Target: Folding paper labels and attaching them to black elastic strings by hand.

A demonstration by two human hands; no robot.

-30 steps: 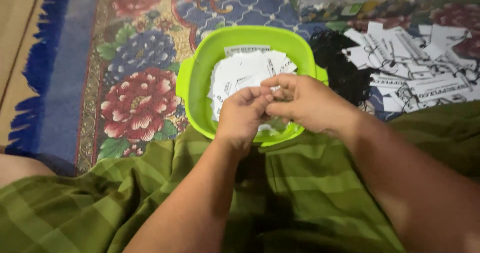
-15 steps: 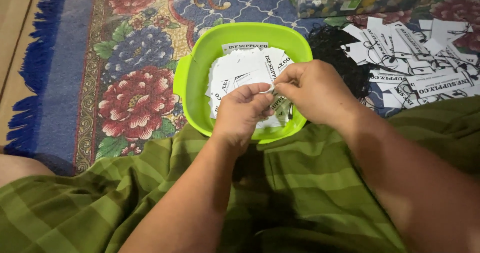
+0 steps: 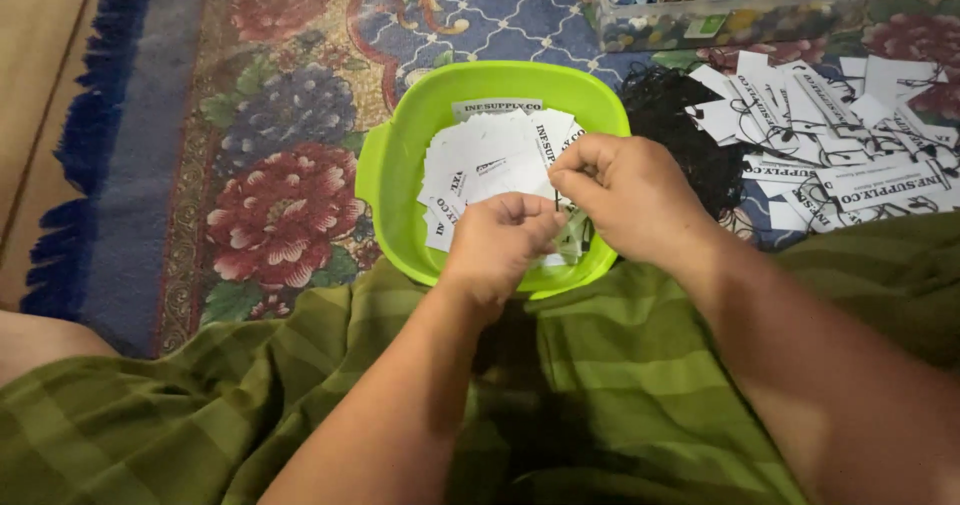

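Both hands work a thin dark string over the green basin of paper tags.

The thin dark string (image 3: pixel 556 202) runs between the two hands, above the near rim of the round bright-green plastic basin (image 3: pixel 392 170), which stands on the flowered carpet (image 3: pixel 270 145) against the green striped cloth (image 3: pixel 620 365) on the lap. The left hand (image 3: pixel 498 247) is closed, fingertips pinched on the string; the right hand (image 3: pixel 628 197) is curled, pinching it from above. White printed paper tags (image 3: pixel 490 155) fill the basin. Beyond the right hand lie a black string bundle (image 3: pixel 670 115), a loose tag pile (image 3: pixel 850 145) and a clear box of coloured pieces (image 3: pixel 700 5). Compared with before, both hands sit slightly lower and closer together.
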